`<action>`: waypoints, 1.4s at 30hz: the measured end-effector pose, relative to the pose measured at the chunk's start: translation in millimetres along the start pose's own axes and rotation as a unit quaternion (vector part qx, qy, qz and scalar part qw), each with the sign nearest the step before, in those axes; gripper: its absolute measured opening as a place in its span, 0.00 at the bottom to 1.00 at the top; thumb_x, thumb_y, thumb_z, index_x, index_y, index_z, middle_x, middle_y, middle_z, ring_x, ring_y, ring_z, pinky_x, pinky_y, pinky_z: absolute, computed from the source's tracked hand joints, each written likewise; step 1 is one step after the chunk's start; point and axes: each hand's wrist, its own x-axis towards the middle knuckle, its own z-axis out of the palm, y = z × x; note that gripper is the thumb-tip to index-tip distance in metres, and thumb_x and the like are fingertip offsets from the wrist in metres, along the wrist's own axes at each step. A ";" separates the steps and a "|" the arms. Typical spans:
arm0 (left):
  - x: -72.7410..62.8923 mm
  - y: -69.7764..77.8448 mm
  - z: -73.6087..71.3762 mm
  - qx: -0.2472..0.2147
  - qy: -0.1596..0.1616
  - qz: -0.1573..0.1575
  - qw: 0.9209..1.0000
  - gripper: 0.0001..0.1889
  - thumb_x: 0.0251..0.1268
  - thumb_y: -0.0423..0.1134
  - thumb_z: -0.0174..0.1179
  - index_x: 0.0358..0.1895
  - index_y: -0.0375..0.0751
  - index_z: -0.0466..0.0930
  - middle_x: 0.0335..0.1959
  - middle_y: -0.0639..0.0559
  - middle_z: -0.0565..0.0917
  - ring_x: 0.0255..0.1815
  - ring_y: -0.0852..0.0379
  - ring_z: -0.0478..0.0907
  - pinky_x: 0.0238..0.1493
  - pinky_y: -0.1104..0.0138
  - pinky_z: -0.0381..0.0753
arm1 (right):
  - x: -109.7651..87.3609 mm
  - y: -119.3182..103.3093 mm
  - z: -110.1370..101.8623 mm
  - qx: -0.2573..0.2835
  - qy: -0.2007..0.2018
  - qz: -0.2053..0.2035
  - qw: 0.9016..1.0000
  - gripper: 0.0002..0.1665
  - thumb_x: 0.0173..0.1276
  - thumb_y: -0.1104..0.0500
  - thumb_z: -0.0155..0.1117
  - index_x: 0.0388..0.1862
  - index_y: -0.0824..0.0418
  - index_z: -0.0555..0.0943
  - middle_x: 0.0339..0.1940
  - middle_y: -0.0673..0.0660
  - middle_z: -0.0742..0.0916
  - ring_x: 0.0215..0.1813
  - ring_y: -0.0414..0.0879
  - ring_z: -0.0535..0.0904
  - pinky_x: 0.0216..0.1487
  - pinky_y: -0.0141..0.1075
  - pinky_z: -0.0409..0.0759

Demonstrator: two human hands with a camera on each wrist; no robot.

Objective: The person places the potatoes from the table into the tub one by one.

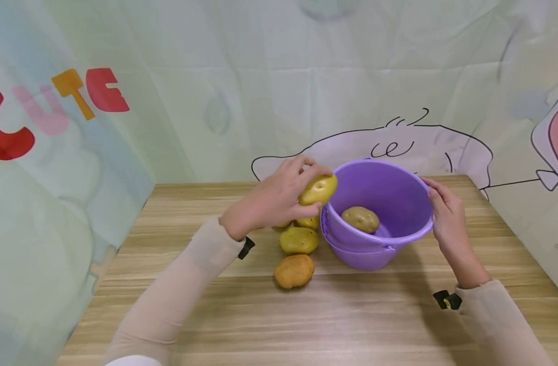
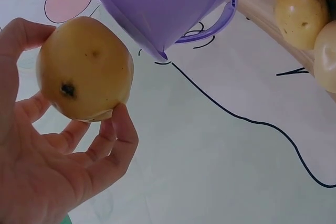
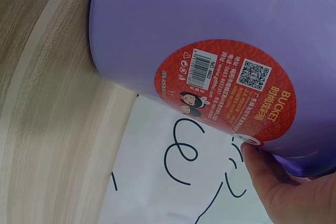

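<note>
My left hand [image 1: 285,190] grips a yellow potato [image 1: 318,189] between thumb and fingers, just beside the left rim of a purple bucket [image 1: 368,249]. In the left wrist view the same potato [image 2: 86,69] shows a dark spot on its skin. One brownish potato [image 1: 360,219] lies inside the bucket, which leans a little on the table. My right hand [image 1: 448,216] holds the bucket's right rim, thumb outside against the wall. A red oval label [image 3: 226,90] on the bucket shows in the right wrist view.
Left of the bucket, a yellow potato [image 1: 299,240] and an orange-brown potato [image 1: 295,271] lie on the wooden table [image 1: 242,325]. More potatoes are partly hidden under my left hand. A printed backdrop [image 1: 242,101] stands behind the table. The bucket's handle [image 1: 359,250] hangs down in front.
</note>
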 end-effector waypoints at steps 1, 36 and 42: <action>0.9 0.3 0.1 0.001 0.001 0.001 1.000 0.27 0.63 0.47 0.61 0.67 0.53 0.69 0.60 0.47 0.67 0.53 0.51 0.66 0.36 0.64 0.76 | 0.0 0.0 0.0 0.001 0.001 -0.001 1.000 0.25 0.83 0.56 0.42 0.67 0.70 0.73 0.54 0.50 0.81 0.51 0.37 0.76 0.47 0.22 0.74; 34.8 19.2 9.0 -0.021 -0.029 0.021 0.999 0.30 0.63 0.47 0.63 0.69 0.53 0.69 0.62 0.47 0.66 0.53 0.52 0.65 0.41 0.65 0.76 | -0.5 0.7 -0.4 0.004 -0.001 0.000 1.000 0.25 0.83 0.56 0.42 0.68 0.70 0.73 0.54 0.46 0.81 0.50 0.35 0.76 0.46 0.21 0.74; 41.3 21.5 13.9 -0.022 -0.034 0.029 0.999 0.30 0.64 0.47 0.63 0.69 0.53 0.68 0.62 0.47 0.66 0.54 0.51 0.65 0.42 0.65 0.74 | 0.0 2.4 -1.0 0.003 -0.002 0.001 1.000 0.25 0.83 0.55 0.42 0.68 0.69 0.73 0.54 0.47 0.81 0.51 0.35 0.75 0.46 0.21 0.74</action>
